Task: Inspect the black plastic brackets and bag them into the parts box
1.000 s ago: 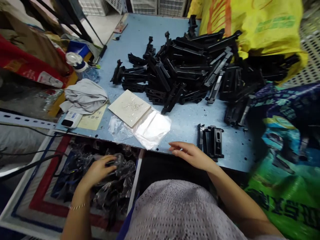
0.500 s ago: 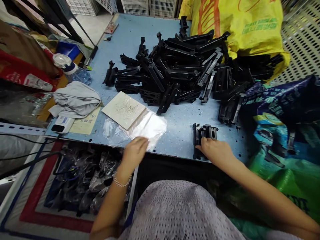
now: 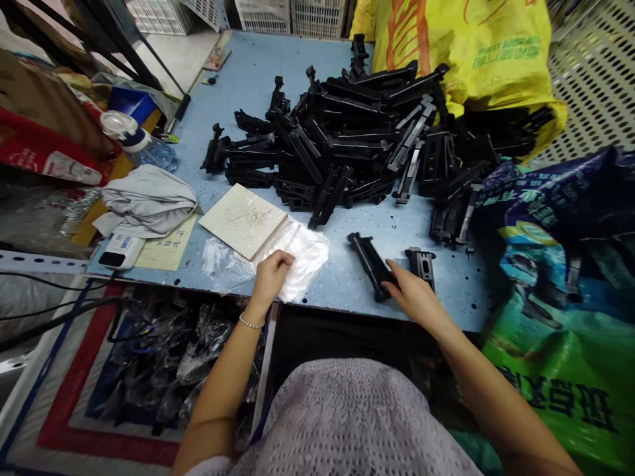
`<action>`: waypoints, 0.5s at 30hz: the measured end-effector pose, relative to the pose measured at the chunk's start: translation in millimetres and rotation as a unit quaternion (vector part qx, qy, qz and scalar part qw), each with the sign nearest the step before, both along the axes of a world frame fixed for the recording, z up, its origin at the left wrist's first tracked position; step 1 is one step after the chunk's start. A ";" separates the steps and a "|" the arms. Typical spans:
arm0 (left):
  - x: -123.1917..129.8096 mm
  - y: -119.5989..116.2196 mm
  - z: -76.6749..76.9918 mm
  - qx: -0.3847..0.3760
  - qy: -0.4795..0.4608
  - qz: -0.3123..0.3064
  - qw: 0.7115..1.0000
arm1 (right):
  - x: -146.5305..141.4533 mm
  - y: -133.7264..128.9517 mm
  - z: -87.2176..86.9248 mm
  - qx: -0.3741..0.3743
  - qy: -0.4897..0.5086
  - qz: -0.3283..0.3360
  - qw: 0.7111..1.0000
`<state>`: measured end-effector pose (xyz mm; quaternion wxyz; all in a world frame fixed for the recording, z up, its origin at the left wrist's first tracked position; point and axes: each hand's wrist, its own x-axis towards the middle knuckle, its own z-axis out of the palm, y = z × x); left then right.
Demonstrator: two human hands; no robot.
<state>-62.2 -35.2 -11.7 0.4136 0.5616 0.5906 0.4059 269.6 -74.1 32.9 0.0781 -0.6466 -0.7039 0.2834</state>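
My left hand is at the stack of clear plastic bags, its fingers closed in a pinch at the top bag. A cream-coloured square block with specks on its top weighs down the bags' far side. With its fingers and thumb, my right hand grips the near end of a long black plastic bracket-like part, which lies slanted near the table's front edge. Just beyond that hand sits a second black part, partly hidden by it.
A large heap of similar black parts covers the table's middle and back. Beside it stand a yellow sack and a green-blue bag. At left are a grey cloth, a bottle and a white device. Below hangs a bin of plastic-wrapped items.
My right hand has drawn one black part leftward, away from the other, and turned it to a slant. My left hand has moved slightly up and right over the bags.
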 end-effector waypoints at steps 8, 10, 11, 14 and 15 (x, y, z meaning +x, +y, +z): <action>-3.3 -5.0 5.4 0.118 0.183 -0.045 0.975 | -76.0 3.1 -30.7 -0.467 0.594 -0.073 0.651; -5.7 -12.8 15.2 0.182 0.239 -0.067 0.951 | -88.1 4.2 -41.2 -0.493 0.636 -0.103 0.585; -6.1 -18.1 20.8 0.215 0.256 -0.087 0.938 | -92.3 5.2 -44.8 -0.505 0.652 -0.108 0.555; -6.4 -35.9 35.6 0.269 0.245 -0.125 0.923 | -99.6 7.2 -47.8 -0.517 0.678 -0.120 0.509; -7.1 -41.4 39.0 0.269 0.231 -0.117 0.928 | -100.8 7.3 -46.5 -0.505 0.683 -0.130 0.511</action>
